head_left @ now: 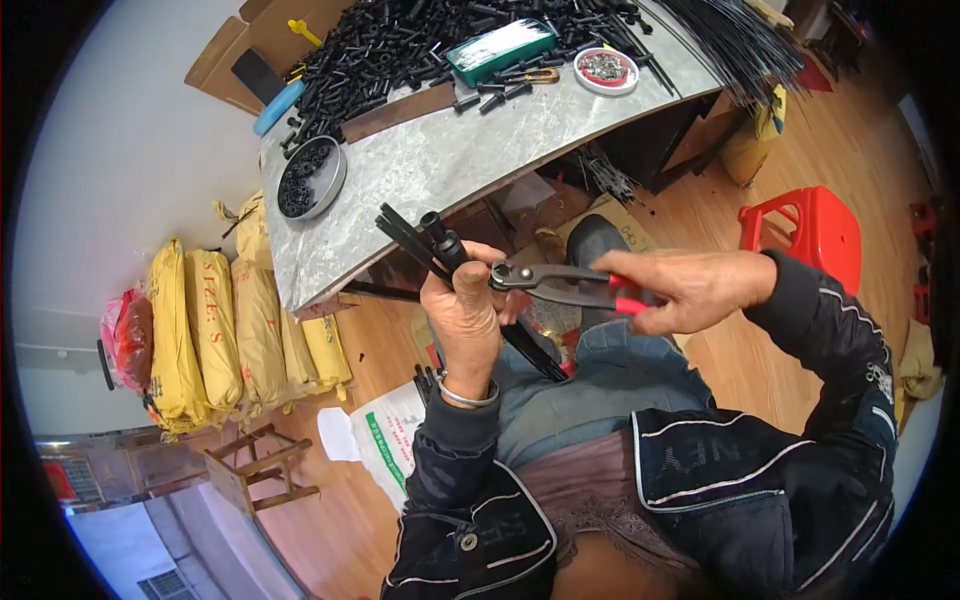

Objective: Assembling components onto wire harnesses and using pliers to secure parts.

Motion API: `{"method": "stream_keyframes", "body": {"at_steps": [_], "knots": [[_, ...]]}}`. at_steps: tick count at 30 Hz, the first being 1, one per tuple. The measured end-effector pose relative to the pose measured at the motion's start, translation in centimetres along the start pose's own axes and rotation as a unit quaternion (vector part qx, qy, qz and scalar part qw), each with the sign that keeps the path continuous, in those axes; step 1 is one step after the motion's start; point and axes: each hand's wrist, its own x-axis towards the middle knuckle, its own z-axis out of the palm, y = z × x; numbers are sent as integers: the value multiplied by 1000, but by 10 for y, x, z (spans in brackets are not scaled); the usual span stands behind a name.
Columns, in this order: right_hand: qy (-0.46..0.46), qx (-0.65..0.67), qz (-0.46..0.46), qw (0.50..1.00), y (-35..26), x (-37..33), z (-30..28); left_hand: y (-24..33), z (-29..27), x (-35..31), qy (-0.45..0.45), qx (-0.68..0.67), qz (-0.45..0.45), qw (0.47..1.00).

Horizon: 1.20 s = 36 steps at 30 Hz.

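My left hand (462, 325) is closed around a bundle of thin black rods (532, 350), which slants from the table edge down toward my lap. A black tubular fitting (440, 236) with a hollow end sticks up beside the upper rod ends in the same grip. My right hand (685, 288) grips the red handles of metal pincers (565, 283). Their jaws lie at my left thumb and fingertips, close to the bundle. Whether they bite on anything is hidden by the fingers.
On the grey table (420, 155) lie a heap of black tubular parts (400, 50), a green box (500, 52), a dish of small metal pieces (608, 86) and a bowl of black rings (336, 188). A red stool (835, 235) stands right, yellow sacks (215, 335) left.
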Motion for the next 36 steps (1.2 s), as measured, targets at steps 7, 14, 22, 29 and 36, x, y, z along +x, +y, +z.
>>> {"method": "stream_keyframes", "body": {"at_steps": [7, 14, 22, 29, 36], "knots": [[-43, 474, -24, 879, 26, 3, 18, -3, -14, 1, -15, -25, -8, 1000], [-136, 302, 33, 943, 3, 12, -2, 1, -9, -2, 16, 7, -14, 1000], [37, 232, -30, 972, 1, 19, 28, -2, -15, 4, -10, -5, -14, 1000], [-81, 416, -9, 906, 10, 27, 32, 0, -18, 9, -56, -44, -52, 996], [-81, 411, -6, 908, 4, 28, 29, -1, -20, 14, -79, -66, -64, 993]]}}
